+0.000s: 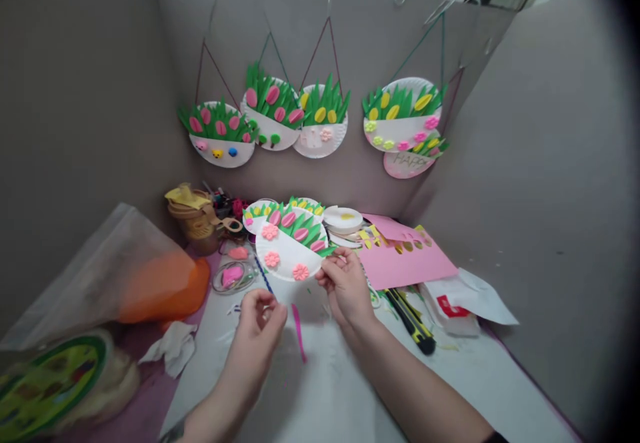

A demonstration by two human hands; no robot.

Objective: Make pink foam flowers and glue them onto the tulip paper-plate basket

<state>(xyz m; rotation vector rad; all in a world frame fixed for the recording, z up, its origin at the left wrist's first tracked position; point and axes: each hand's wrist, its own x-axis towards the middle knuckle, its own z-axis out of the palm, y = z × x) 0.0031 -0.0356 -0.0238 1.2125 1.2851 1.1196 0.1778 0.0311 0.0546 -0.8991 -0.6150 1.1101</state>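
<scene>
My right hand pinches the lower right edge of a paper-plate flower basket. The basket has a white half-plate pocket with pink clay flowers, and green paper leaves and pink tulips stick out above it. Lower and to the left, my left hand is closed, thumb against curled fingers; what it holds, if anything, I cannot make out. A blue twisted stick ends just above its fingertips, and whether they touch is unclear. Right of that hand, a pink plastic clay tool lies on the white table sheet.
Finished plate baskets hang on the grey wall. Behind my hands are more baskets, stacked plates and pink paper. A yellow-black utility knife lies right; a brown cup, orange bag and round tub stand left.
</scene>
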